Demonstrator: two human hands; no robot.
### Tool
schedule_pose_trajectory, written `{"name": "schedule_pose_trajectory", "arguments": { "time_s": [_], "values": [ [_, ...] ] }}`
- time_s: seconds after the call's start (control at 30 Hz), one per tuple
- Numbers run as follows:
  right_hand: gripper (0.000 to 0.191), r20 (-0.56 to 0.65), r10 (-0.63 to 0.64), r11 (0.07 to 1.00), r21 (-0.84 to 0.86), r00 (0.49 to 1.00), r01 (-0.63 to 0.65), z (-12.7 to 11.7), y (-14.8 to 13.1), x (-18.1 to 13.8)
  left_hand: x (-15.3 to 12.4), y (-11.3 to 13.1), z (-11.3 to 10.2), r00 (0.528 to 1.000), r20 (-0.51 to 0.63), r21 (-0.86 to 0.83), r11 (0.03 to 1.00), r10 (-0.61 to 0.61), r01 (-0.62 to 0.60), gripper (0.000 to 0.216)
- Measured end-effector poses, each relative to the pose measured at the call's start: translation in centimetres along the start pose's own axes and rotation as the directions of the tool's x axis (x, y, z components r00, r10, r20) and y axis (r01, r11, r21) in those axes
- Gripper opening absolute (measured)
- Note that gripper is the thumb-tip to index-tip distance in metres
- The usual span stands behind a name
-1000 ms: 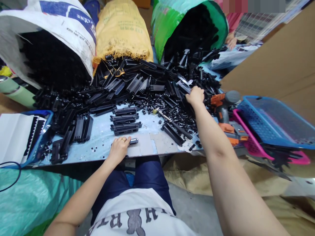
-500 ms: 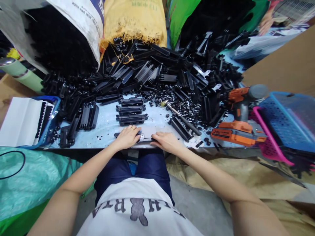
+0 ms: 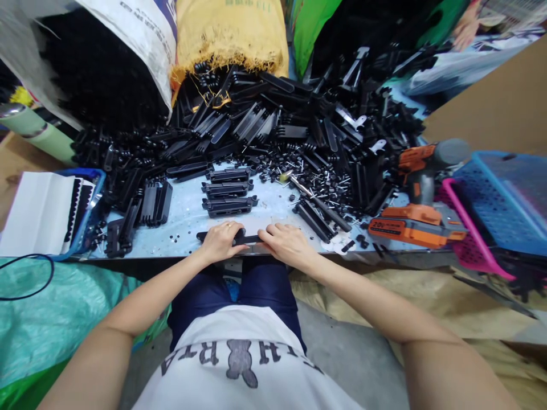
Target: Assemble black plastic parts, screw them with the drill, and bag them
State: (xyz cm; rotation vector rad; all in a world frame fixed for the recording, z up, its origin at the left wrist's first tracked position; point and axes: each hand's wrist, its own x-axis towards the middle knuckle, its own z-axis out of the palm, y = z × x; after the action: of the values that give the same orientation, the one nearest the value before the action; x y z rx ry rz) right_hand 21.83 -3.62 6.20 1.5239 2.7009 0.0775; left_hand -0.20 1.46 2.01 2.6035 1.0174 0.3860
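Close to the table's front edge, a long black plastic part [image 3: 248, 240] lies crosswise between my hands. My left hand [image 3: 220, 242] grips its left portion, thumb along the near side, with a dark end sticking out past the fingers. The right end is pinched by my right hand [image 3: 284, 242], whose fingertips hide it. Just beyond, three assembled black pieces [image 3: 231, 206] lie in a stacked row. A hammer-like tool with a dark handle [image 3: 331, 212] rests to the right, beside long black parts [image 3: 314, 221].
Loose screws and small black bits [image 3: 329, 179] spread before a heap of black parts [image 3: 256, 122]. An orange cordless drill [image 3: 416, 225] stands right, near a blue basket [image 3: 508, 205]. A yellow sack [image 3: 233, 34] is behind; another person's hand [image 3: 465, 28] shows at upper right.
The part between my hands showed a pale metal-coloured section before; now its black side shows. Both hands have shifted slightly and hold it more closely. The three pieces stay put.
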Motion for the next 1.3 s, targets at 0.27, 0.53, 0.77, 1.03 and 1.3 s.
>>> {"name": "schedule_pose_trajectory", "arguments": {
  "time_s": [0.27, 0.53, 0.77, 1.03, 1.3],
  "values": [
    [0.037, -0.097, 0.076, 0.995, 0.077, 0.992, -0.069, 3.4, 3.4, -1.8, 9.6, 4.0, 0.7, 0.994, 0.034, 0.075, 0.992, 0.102, -0.105, 0.038],
    [0.022, -0.068, 0.532, 0.841, -0.076, 0.844, -0.536, 2.5, 8.7, 2.7, 21.8, 3.7, 2.5, 0.954, -0.001, 0.329, 0.901, -0.298, 0.282, 0.031],
    [0.020, -0.127, 0.474, 0.862, 0.271, 0.871, -0.429, 2.1, 7.8, 4.7, 15.5, 1.2, -1.0, 0.994, -0.070, 0.351, 0.930, -0.090, 0.109, 0.028],
    [0.015, -0.237, 0.266, 0.810, 0.581, 0.935, -0.083, 2.0, 0.7, 2.1, 7.8, -2.4, -3.8, 0.976, -0.217, 0.230, 0.969, -0.037, 0.088, 0.026],
    [0.022, -0.116, 0.083, 0.954, 0.296, 0.990, -0.045, 2.0, -0.7, 2.1, -2.1, -2.9, -6.0, 0.965, -0.197, 0.032, 0.982, -0.176, 0.186, 0.020]
  ]
}}
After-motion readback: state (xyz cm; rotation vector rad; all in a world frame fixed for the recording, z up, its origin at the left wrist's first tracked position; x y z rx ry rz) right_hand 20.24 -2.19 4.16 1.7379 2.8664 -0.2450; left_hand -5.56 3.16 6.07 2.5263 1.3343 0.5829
